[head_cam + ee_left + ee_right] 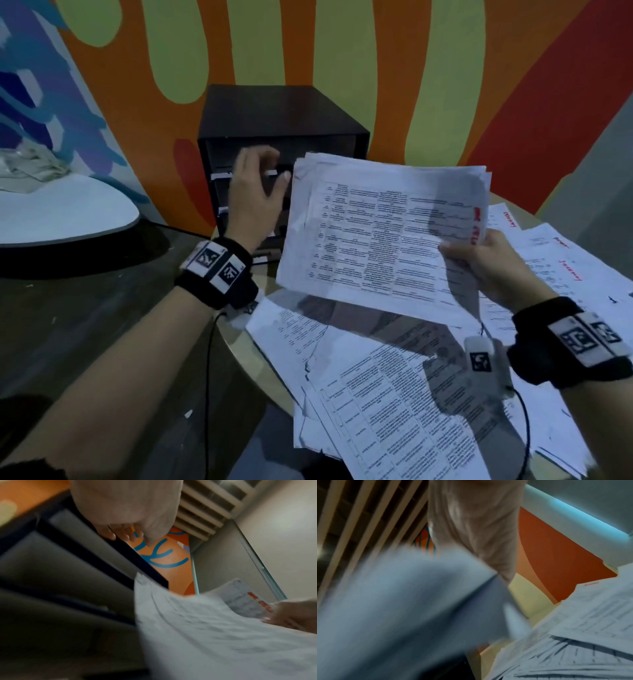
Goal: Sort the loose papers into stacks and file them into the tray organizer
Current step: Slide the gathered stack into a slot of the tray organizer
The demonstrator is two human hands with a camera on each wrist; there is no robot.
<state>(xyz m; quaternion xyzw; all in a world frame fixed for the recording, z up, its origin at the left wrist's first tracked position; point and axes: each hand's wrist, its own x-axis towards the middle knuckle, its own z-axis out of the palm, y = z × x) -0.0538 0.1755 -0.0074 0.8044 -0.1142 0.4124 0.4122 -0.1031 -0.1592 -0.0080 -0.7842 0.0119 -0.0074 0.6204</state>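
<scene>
On the round table (239,349), back against the painted wall (342,51): black tray organizer (281,113), several stacked slots facing the person. White labels visible on two slot fronts; can't tell from any view whether paper is already inside.

Next biggest: loose papers (394,411) spread across the table's near and right side, overlapping, not squared. Some on the right carry red handwriting. Sorting looks far from done.

Held stack (387,236): several printed table sheets, red marking at the right edge, lifted off the table and tilted, its far-left corner just in front of the organizer's right side. Edges fanned, not flush.

Right hand (493,267): fingers and thumb pinching the stack's right edge only. Rest of the stack is unsupported and sagging.

Left hand (257,192): at the organizer front, fingers loosely curled near an upper slot, thumb out toward the stack. Looks like it's holding nothing; contact with the slot edge is plausible, but the left wrist view is too blurred to confirm.

Risks, my read:
- One-edge pinch on a fanned stack: sheets may slide out or droop onto the table pile and re-mix.
- Uneven leading edge may catch on the slot lip and buckle.
- Stack enters from the right at an angle; needs squaring to the slot first.
- Wrist cable (209,377) trails near the papers and could drag them.
</scene>
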